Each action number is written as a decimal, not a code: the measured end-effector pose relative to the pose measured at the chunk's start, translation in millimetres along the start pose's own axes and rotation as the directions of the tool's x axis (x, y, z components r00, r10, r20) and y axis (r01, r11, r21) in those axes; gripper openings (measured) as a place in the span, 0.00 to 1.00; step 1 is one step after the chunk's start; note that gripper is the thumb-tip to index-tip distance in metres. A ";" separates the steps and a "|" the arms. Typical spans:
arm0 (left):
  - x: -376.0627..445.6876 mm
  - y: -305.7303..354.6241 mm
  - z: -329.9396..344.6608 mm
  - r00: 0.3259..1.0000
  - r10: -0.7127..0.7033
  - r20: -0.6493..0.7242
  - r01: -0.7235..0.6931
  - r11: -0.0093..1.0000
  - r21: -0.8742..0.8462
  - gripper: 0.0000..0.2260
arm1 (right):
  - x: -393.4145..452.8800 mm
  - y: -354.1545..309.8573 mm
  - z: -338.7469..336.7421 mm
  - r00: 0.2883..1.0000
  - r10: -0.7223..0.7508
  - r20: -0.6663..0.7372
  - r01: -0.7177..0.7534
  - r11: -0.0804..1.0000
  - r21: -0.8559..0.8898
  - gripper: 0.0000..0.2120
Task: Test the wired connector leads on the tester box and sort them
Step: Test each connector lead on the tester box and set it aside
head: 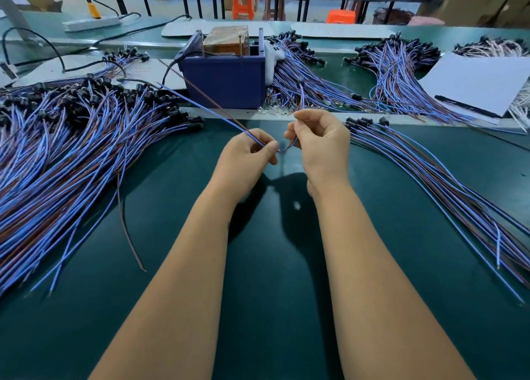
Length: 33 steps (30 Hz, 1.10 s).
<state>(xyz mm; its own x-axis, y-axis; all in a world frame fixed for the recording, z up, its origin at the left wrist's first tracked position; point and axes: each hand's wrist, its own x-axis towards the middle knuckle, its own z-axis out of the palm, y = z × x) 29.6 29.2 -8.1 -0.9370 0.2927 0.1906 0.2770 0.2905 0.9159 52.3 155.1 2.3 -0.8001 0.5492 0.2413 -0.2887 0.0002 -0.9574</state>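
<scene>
My left hand (252,153) pinches a blue-and-brown lead (200,104) above the green bench (272,265); my right hand (318,141) pinches another lead (301,93) (blue box (226,81) just behind).

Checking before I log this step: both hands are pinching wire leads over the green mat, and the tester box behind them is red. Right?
Not quite. The head view shows the tester box is dark blue, not red. The left hand and right hand are indeed pinching wire leads over the green mat.

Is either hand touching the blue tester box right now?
No. Both the left hand and right hand pinch wire leads, apart from the blue tester box.
</scene>
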 end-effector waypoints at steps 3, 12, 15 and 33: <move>-3.0 1.0 4.4 0.992 0.097 0.075 -0.108 0.981 0.162 0.06 | 4.1 10.5 -5.2 0.999 0.017 -0.029 -0.022 0.979 -0.202 0.14; -12.5 4.2 13.6 0.930 0.143 0.338 -0.194 0.973 0.124 0.21 | 6.2 18.1 -26.3 0.998 0.059 0.009 -0.047 0.866 -0.497 0.15; -12.0 5.9 13.0 0.915 0.121 0.384 -0.178 0.977 0.115 0.22 | 9.7 9.3 -44.1 0.985 0.044 0.170 0.083 0.735 -0.673 0.14; -9.2 8.0 6.8 0.987 0.014 -0.158 -0.002 0.997 0.071 0.16 | 9.3 -12.9 -23.7 0.989 -0.047 0.139 0.145 0.162 -0.976 0.15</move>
<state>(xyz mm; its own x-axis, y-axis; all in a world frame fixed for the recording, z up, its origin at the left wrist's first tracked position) 41.9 35.0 -4.9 -0.9550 0.1494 0.2564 0.2938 0.3541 0.8879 61.0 180.0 13.2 -0.8511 0.4269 0.3056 0.3506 0.8954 -0.2744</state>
